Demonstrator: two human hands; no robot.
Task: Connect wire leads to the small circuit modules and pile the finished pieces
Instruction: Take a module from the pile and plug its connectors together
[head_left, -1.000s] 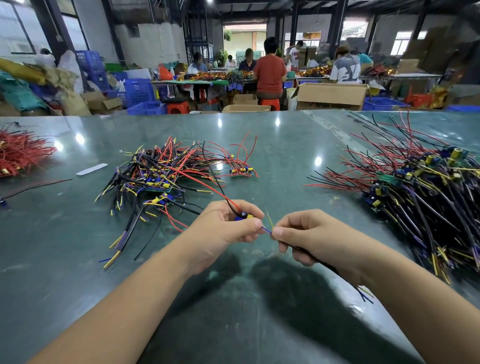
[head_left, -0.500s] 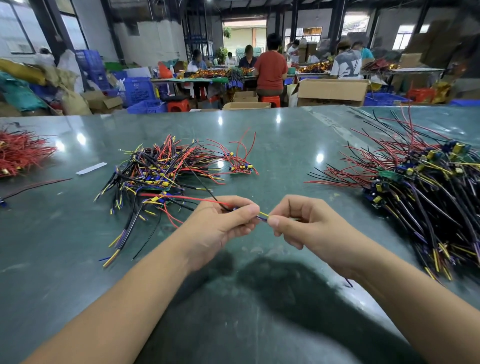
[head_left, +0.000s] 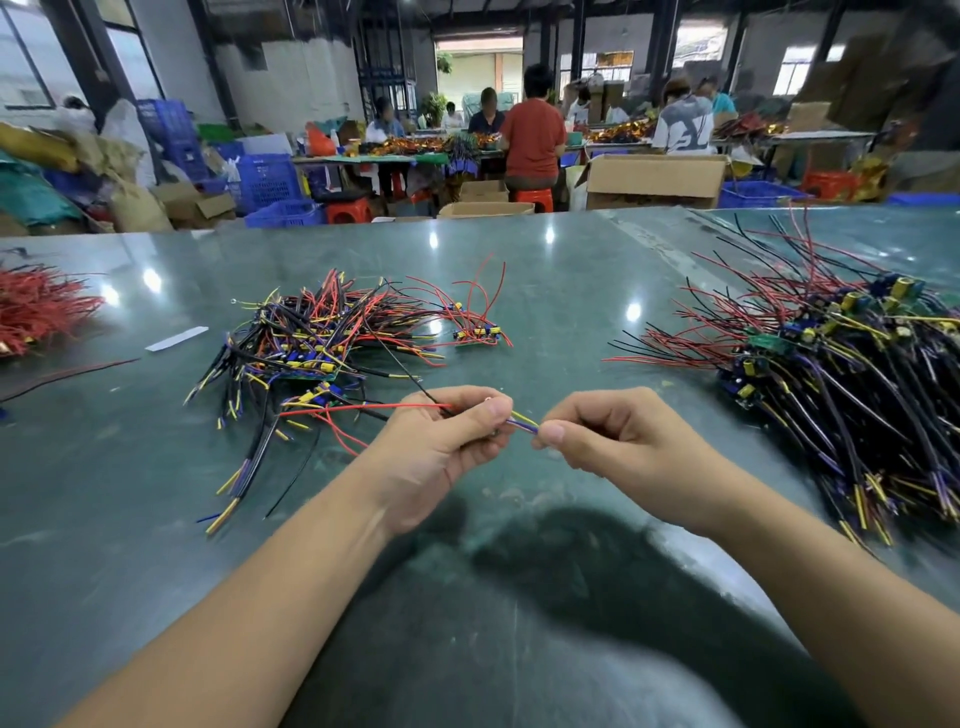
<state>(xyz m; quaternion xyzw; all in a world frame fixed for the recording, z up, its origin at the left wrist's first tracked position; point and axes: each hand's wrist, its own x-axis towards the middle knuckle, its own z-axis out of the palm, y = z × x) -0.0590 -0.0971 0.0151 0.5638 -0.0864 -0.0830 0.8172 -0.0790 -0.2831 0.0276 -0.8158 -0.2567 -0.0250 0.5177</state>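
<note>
My left hand grips a small circuit module, mostly hidden in the fingers, with a red lead and a black lead trailing off to the left. My right hand pinches the yellow and purple wire ends that stick out between the two hands. Both hands hover just above the green table, thumbs almost touching. A pile of wired modules lies to the left behind my left hand. A bigger heap of modules with leads fills the right side.
A small separate module with red wires lies behind my hands. A bundle of red wires sits at the far left edge, with a white strip near it. Cardboard boxes, blue crates and seated people are beyond the table.
Both hands have lifted slightly away from me and drawn closer together. The long black wire that hung under my right hand is no longer in sight.
</note>
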